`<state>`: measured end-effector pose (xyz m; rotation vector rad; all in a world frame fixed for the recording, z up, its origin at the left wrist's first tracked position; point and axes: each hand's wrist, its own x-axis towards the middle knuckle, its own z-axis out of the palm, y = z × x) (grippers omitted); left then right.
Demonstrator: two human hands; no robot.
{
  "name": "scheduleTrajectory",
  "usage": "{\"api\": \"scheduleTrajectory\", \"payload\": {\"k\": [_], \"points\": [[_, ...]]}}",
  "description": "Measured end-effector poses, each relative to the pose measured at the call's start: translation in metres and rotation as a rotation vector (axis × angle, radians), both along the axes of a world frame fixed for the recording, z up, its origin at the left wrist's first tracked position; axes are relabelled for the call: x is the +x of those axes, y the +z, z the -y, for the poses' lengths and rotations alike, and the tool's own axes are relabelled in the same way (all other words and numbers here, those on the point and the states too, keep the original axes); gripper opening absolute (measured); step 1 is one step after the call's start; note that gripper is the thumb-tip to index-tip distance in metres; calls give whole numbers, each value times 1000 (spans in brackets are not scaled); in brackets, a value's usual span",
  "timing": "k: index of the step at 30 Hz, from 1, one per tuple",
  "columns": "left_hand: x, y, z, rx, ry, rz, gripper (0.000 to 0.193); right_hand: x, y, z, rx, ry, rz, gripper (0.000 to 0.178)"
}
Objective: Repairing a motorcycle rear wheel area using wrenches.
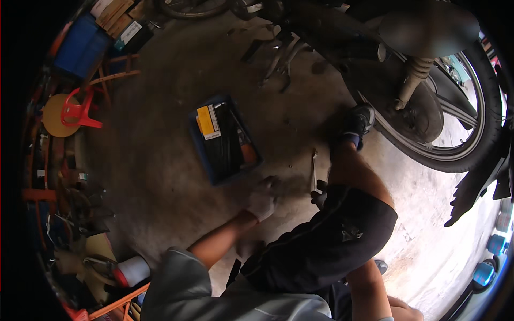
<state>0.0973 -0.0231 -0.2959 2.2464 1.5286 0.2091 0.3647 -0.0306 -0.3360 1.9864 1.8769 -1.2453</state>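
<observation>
My left hand (261, 202), in a pale glove with dark fingertips, hovers just below the blue tray (211, 175). Motion smears its fingers, so what they do is unclear. My right forearm (369, 291) passes under my bent leg. Beyond the knee, the dark gloved fingers of my right hand (319, 196) close around the lower end of a slim silver wrench (314, 170); the rest of that hand is hidden by the leg. Inside the tray lie a yellow and white box (208, 121), long dark tools and an orange-brown item (248, 153).
A motorcycle's wheel (460, 160) and dark body fill the upper right. My shoe (357, 120) rests beside it. On the left are a red plastic chair (80, 111), a blue crate (80, 45) and a white bucket (133, 271). Small metal parts (290, 166) dot the concrete floor.
</observation>
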Motion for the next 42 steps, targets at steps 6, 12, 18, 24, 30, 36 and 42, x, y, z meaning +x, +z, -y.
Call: {"api": "scheduleTrajectory", "payload": {"k": [6, 12, 18, 24, 30, 36, 42], "points": [[61, -30, -35, -11, -147, -147, 67, 30, 26, 42, -46, -48, 30, 29], [78, -65, -72, -71, -52, -204, 69, 47, 52, 104, -98, -110, 37, 29], [102, -59, -118, -226, 83, -273, 65, 51, 58, 134, -116, -156, 44, 30], [122, -46, -54, -171, -519, -299, 62, 55, 57, 148, -110, -199, 37, 30], [120, -77, -54, 59, -388, -267, 58, 58, 53, 162, -111, -208, 36, 31], [119, -70, -111, -117, -297, -416, 60, 61, 45, 168, -92, -214, 33, 32], [90, -27, -114, 47, -243, -243, 40, 69, 28, 177, -74, -201, 28, 32]]}}
